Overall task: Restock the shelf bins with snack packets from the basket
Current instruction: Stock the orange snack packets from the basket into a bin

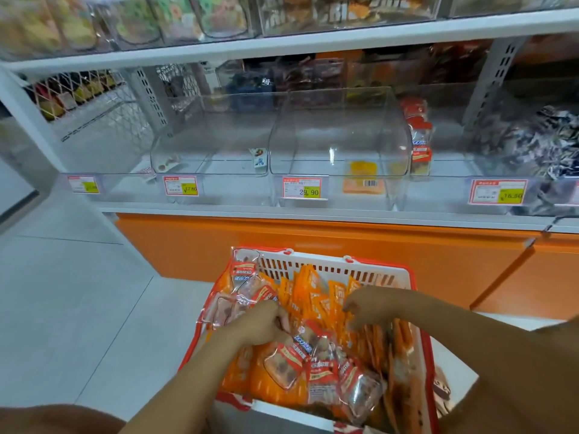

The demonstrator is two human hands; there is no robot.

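Orange packets and clear red-label packets fill the basket at six o'clock. The left hand curls its fingers round one of the clear red-label packets. The right hand digs into the orange ones, hold unclear. The near-empty clear bin lies at twelve o'clock, likely nearer the right hand.

left grip curled tight, right grip fingers bent downward, arms extended
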